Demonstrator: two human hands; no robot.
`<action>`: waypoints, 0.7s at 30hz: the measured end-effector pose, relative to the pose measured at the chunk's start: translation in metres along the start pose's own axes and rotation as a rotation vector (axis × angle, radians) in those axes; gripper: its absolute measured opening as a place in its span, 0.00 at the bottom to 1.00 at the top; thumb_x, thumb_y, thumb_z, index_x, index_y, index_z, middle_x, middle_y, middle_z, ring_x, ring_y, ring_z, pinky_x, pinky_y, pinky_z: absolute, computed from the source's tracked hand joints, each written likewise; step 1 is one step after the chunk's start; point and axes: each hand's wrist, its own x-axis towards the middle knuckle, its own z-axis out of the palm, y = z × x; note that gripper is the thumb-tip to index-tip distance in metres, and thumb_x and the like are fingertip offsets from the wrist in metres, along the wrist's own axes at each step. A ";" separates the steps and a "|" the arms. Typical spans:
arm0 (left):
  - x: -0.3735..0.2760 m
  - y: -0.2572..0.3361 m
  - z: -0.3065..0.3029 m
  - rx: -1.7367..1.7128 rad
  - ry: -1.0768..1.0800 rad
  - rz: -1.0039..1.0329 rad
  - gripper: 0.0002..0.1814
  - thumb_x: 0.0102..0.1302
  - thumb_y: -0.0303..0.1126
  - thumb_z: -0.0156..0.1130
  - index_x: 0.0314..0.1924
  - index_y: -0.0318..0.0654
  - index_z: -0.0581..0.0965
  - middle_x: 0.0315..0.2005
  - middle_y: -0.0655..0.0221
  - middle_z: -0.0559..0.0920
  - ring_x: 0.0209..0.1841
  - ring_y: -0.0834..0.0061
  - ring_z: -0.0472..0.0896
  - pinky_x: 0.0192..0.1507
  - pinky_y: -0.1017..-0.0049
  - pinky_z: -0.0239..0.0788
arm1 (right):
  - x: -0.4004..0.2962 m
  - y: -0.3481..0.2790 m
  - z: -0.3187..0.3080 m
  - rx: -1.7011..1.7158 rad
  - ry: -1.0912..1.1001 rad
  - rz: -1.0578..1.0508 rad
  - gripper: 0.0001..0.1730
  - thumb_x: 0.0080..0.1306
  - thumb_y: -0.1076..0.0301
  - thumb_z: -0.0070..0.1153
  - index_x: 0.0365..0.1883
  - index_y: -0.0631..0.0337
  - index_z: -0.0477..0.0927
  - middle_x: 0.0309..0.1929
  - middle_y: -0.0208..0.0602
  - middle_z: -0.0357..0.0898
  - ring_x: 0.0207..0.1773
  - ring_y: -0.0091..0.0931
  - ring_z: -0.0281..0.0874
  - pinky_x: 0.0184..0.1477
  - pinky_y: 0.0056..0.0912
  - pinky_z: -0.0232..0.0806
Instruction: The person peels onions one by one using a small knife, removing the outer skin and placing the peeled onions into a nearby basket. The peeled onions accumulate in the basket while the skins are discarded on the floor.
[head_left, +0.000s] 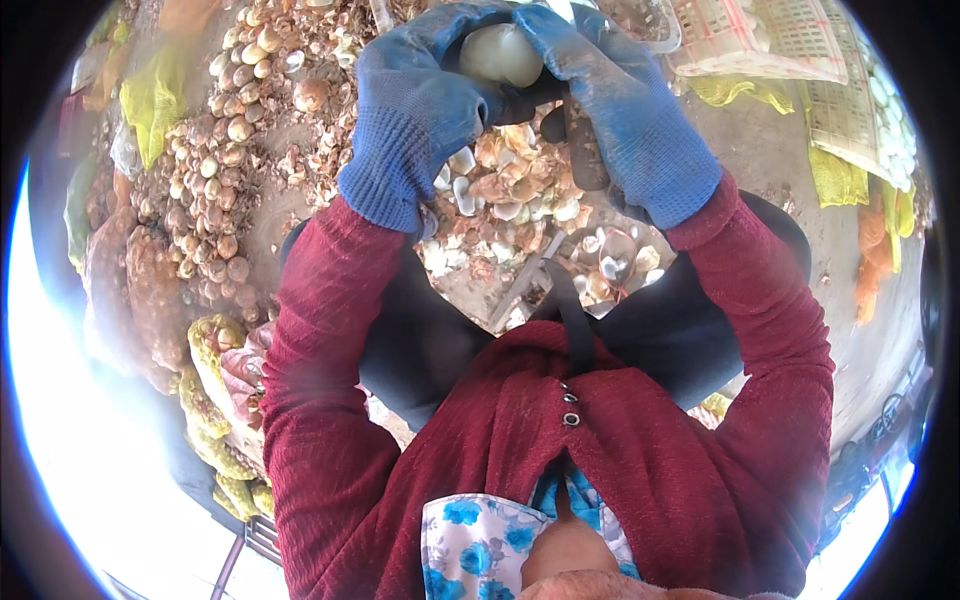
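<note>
A peeled white onion (501, 56) sits between my hands at the top of the view. My left hand (424, 105), in a blue coated work glove, curls around one side of the onion. My right hand (626, 112) wears a matching glove, and its thumb reaches to the onion's other side. Against the right palm lies the dark brown handle of a tool (585, 146); its far end is hidden behind the fingers. Below the hands, onion skins and cut pieces (517, 176) are heaped on the ground between my knees.
Unpeeled onions (214, 180) spread across the ground at left, near full mesh sacks (154, 292). White plastic crates (851, 112) with pale onions stand at upper right, above yellow mesh bags (838, 176). A clear plastic container (667, 30) is beside my right hand.
</note>
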 end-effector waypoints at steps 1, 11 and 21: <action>0.002 -0.005 -0.001 0.135 0.049 0.075 0.24 0.46 0.23 0.71 0.47 0.31 0.77 0.38 0.64 0.82 0.38 0.76 0.80 0.42 0.76 0.75 | -0.001 -0.001 0.001 0.007 0.004 -0.005 0.21 0.72 0.63 0.43 0.59 0.65 0.68 0.51 0.35 0.74 0.52 0.23 0.71 0.55 0.25 0.64; 0.013 -0.041 -0.012 0.346 0.076 0.361 0.13 0.53 0.28 0.68 0.40 0.34 0.80 0.31 0.68 0.83 0.33 0.78 0.82 0.33 0.80 0.76 | 0.001 0.002 -0.009 0.022 -0.007 -0.046 0.21 0.72 0.63 0.42 0.59 0.65 0.67 0.50 0.37 0.76 0.49 0.25 0.74 0.55 0.25 0.66; 0.015 -0.031 -0.046 0.700 0.071 0.326 0.21 0.55 0.31 0.64 0.50 0.37 0.77 0.39 0.62 0.83 0.38 0.73 0.83 0.41 0.73 0.76 | 0.027 0.007 -0.092 -0.156 0.017 -0.294 0.20 0.68 0.63 0.47 0.53 0.65 0.69 0.42 0.36 0.76 0.36 0.22 0.75 0.35 0.20 0.68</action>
